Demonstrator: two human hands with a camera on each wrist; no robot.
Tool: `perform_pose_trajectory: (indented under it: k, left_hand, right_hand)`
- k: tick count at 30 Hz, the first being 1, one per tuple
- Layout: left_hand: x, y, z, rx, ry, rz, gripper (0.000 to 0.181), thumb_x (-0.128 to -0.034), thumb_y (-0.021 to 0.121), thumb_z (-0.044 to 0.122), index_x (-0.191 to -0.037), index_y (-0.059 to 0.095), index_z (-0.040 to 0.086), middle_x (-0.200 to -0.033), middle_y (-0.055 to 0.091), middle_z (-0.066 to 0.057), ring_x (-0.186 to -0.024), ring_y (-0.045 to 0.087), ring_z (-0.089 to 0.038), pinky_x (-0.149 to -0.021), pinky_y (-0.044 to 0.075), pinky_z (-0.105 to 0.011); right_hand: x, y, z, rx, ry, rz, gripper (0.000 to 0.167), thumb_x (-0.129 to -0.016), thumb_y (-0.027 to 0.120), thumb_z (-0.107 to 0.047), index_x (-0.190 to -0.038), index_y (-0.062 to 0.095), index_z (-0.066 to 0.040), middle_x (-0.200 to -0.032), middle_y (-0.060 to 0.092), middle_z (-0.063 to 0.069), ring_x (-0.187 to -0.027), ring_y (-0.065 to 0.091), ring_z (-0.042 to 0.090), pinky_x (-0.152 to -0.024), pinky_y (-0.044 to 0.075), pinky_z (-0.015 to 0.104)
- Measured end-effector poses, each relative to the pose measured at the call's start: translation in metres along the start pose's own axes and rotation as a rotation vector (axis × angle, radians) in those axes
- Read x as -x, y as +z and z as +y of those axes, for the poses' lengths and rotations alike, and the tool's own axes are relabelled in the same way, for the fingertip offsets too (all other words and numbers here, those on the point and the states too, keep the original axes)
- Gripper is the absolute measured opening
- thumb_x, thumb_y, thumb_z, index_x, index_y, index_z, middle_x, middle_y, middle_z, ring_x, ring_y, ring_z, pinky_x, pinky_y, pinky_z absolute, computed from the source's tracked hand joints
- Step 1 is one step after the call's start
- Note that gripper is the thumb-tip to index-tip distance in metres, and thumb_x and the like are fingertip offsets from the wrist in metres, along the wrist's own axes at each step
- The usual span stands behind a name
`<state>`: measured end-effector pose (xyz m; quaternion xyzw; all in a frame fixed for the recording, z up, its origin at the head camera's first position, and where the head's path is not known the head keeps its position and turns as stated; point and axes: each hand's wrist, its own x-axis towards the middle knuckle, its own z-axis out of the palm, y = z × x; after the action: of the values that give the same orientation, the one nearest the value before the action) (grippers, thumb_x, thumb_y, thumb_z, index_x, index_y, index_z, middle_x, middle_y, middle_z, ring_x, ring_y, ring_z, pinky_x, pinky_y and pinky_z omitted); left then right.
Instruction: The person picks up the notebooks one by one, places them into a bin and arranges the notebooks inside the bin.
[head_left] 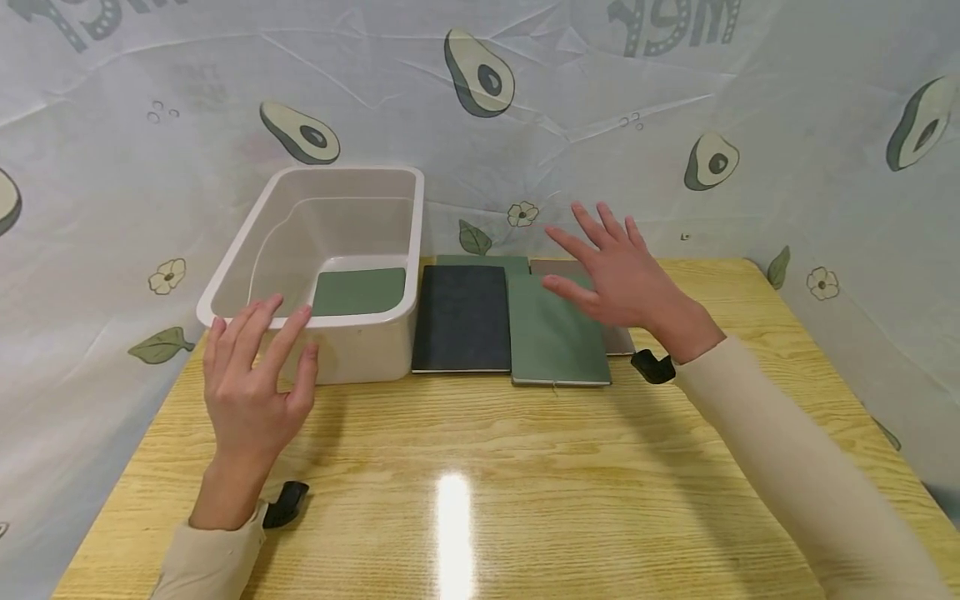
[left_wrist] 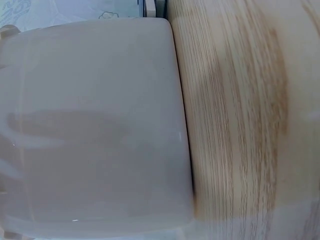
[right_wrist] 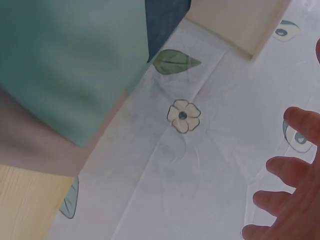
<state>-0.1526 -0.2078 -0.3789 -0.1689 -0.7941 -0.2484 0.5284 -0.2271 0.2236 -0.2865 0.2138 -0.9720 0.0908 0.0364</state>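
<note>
Note right hand (head_left: 621,277) with fingers wide near front green book (head_left: 558,337) on table (head_left: 450,433), left hand (head_left: 251,392) loosely spread by bin (head_left: 367,354); judge book light, fairly stiff, best gripped by near edge.

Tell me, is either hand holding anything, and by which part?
Nothing is held. The right hand is spread near the front green notebook; the left hand is open by the white bin, though whether those two touch is unclear.
</note>
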Motion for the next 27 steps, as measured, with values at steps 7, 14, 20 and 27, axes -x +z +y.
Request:
perform_pose_trajectory:
  k: [7, 14, 20, 27]
  left_hand:
    - [0.000, 0.001, -0.001, 0.006, 0.007, 0.011, 0.035, -0.0897, 0.071, 0.015, -0.123, 0.079, 0.012, -0.133, 0.073, -0.020, -0.127, 0.064, -0.045, -0.123, 0.036, -0.062]
    - [0.002, 0.002, 0.000, 0.011, 0.016, 0.009, 0.036, -0.0896, 0.071, 0.016, -0.124, 0.079, 0.012, -0.133, 0.073, -0.020, -0.126, 0.064, -0.045, -0.122, 0.037, -0.063]
    - [0.001, 0.003, 0.000, 0.016, 0.014, 0.011, 0.036, -0.0889, 0.071, 0.014, -0.124, 0.079, 0.012, -0.133, 0.073, -0.020, -0.126, 0.064, -0.045, -0.122, 0.036, -0.064]
    - [0.002, 0.002, -0.001, 0.012, 0.008, -0.005, 0.037, -0.0892, 0.071, 0.015, -0.125, 0.079, 0.012, -0.134, 0.073, -0.020, -0.128, 0.064, -0.044, -0.123, 0.035, -0.063]
  right_hand:
    - [0.007, -0.002, 0.007, -0.005, 0.011, 0.003, 0.075, -0.106, 0.053, -0.059, -0.170, 0.026, -0.030, -0.181, 0.006, 0.016, -0.167, -0.002, 0.047, -0.128, 0.001, 0.073]
    - [0.013, 0.002, 0.011, -0.024, 0.023, -0.003, 0.077, -0.106, 0.054, -0.056, -0.171, 0.021, -0.032, -0.181, 0.003, 0.016, -0.166, -0.002, 0.049, -0.128, 0.001, 0.075]
    - [0.013, 0.011, 0.012, -0.054, 0.025, -0.012, 0.078, -0.106, 0.054, -0.055, -0.171, 0.018, -0.032, -0.181, 0.001, 0.016, -0.165, -0.003, 0.051, -0.127, 0.001, 0.076]
    - [0.012, 0.027, 0.011, -0.051, 0.028, -0.040, 0.079, -0.106, 0.055, -0.057, -0.171, 0.017, -0.033, -0.180, 0.002, 0.018, -0.164, -0.003, 0.053, -0.125, 0.004, 0.079]
